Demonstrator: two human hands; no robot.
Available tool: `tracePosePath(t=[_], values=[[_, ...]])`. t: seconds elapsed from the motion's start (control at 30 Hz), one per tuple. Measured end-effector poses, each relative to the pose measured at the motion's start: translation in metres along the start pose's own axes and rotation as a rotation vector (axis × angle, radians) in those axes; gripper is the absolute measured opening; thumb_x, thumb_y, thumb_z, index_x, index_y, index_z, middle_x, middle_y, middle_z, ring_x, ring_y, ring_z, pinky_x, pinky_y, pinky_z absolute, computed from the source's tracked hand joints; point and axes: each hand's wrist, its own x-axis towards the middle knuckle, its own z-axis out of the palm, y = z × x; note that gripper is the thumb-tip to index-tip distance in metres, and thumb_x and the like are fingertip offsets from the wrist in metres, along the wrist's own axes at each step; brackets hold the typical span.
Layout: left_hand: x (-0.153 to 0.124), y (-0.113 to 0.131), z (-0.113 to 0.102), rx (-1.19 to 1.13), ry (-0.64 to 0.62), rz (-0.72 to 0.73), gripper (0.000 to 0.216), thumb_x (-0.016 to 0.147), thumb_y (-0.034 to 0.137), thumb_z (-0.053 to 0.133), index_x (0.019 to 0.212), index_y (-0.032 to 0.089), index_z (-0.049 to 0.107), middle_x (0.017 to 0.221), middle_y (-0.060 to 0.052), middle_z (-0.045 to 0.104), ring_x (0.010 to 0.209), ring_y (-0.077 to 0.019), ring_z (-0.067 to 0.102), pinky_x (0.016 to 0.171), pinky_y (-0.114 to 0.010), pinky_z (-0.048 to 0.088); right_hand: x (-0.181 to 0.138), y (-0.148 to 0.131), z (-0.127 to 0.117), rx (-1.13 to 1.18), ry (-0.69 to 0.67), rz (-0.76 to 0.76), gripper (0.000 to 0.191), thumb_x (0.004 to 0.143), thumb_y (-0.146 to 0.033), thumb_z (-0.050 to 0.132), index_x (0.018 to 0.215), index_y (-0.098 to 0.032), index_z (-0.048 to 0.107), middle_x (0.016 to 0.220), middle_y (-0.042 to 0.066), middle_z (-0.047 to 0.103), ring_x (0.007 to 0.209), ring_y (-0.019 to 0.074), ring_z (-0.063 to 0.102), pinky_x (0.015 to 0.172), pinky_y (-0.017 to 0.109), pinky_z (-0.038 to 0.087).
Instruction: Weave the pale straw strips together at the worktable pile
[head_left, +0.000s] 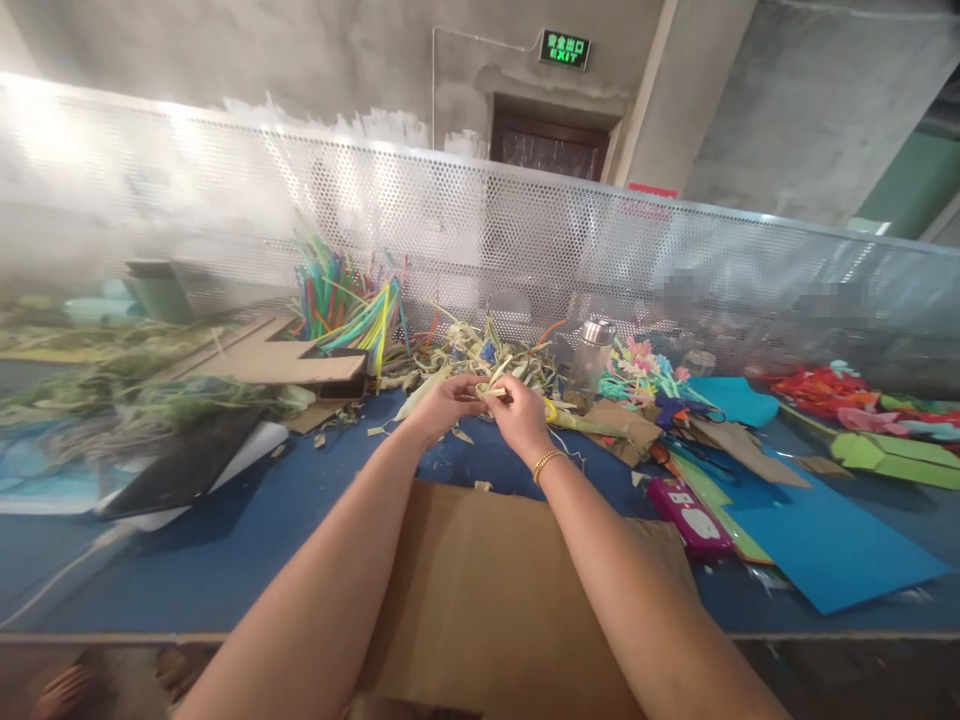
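Observation:
My left hand [451,402] and my right hand [519,412] meet above the blue table, fingertips almost touching. Both are closed in a pinch on a pale yellow-green husk strip [495,391], which looks like dried corn husk. Fingers cover part of the strip. Just behind the hands lies a loose pile of dried husk pieces [469,350]. A yellow ring-like handle [552,411] shows beside my right hand, its other end hidden. Under my forearms is a sheet of brown cardboard [480,590].
Colourful pipe cleaners [330,295] stand at back left, near a cardboard piece [262,355]. Behind the hands, right, is a glass bottle [590,362]. Rightward lie a purple case [690,518], blue sheets [825,545] and red craft pieces [821,395]. A perforated metal screen [450,220] closes off the back.

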Motion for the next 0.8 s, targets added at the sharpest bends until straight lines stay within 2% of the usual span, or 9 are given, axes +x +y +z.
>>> tracePosePath(t=[0.13,0.3,0.43,0.57,0.63,0.73,0.8], values=[[0.000,0.001,0.002,0.019,0.001,0.022,0.041,0.053,0.020,0.079,0.094,0.020,0.071,0.072,0.000,0.065,0.065,-0.0128,0.059,0.063,-0.024,0.045,0.001,0.005,0.005,0.159,-0.027,0.064,0.011,0.082,-0.033,0.054,0.079,-0.023,0.059,0.076,0.000,0.067,0.072,0.0166,0.061,0.070,0.027,0.043],[0.002,0.002,0.004,0.057,-0.009,0.025,0.034,0.059,0.019,0.072,0.093,0.020,0.072,0.066,0.001,0.064,0.054,-0.0088,0.051,0.050,-0.020,0.037,0.004,0.011,0.010,0.366,-0.039,0.155,0.008,0.076,-0.029,0.058,0.080,-0.022,0.055,0.072,-0.001,0.065,0.066,0.0153,0.060,0.062,0.026,0.045],[0.002,-0.001,0.005,0.014,-0.007,-0.018,0.033,0.063,0.026,0.073,0.095,0.019,0.071,0.074,-0.003,0.067,0.059,-0.0107,0.056,0.051,-0.020,0.038,0.004,0.009,0.013,0.581,-0.037,0.259,0.011,0.072,-0.029,0.061,0.078,-0.021,0.054,0.069,-0.001,0.064,0.066,0.0159,0.063,0.060,0.026,0.047],[0.002,-0.002,0.007,-0.045,0.052,-0.015,0.036,0.063,0.031,0.077,0.095,0.018,0.071,0.073,-0.004,0.067,0.060,-0.0119,0.057,0.051,-0.021,0.040,0.003,0.002,0.014,0.718,-0.017,0.339,0.018,0.070,-0.031,0.065,0.078,-0.021,0.052,0.065,-0.001,0.065,0.062,0.0159,0.064,0.060,0.027,0.049],[0.002,-0.001,0.007,-0.085,0.093,-0.021,0.035,0.062,0.030,0.079,0.093,0.017,0.071,0.070,-0.003,0.066,0.057,-0.0111,0.056,0.050,-0.021,0.040,0.003,-0.001,0.013,0.773,-0.033,0.332,0.018,0.072,-0.032,0.065,0.080,-0.021,0.052,0.065,-0.001,0.066,0.061,0.0156,0.064,0.062,0.028,0.051],[0.004,0.001,0.005,-0.155,0.136,-0.045,0.030,0.062,0.029,0.078,0.087,0.016,0.071,0.064,-0.001,0.063,0.051,-0.0074,0.052,0.045,-0.018,0.036,0.004,0.001,0.006,0.823,-0.132,0.237,0.014,0.083,-0.034,0.053,0.084,-0.021,0.056,0.069,0.001,0.067,0.064,0.0163,0.065,0.068,0.032,0.054],[0.005,0.003,0.002,-0.212,0.143,-0.073,0.028,0.062,0.027,0.079,0.085,0.014,0.071,0.061,0.000,0.061,0.048,-0.0046,0.047,0.043,-0.015,0.033,0.005,0.003,-0.001,0.702,-0.145,0.121,0.015,0.087,-0.031,0.049,0.088,-0.022,0.059,0.077,0.002,0.069,0.070,0.0168,0.066,0.072,0.034,0.054]])
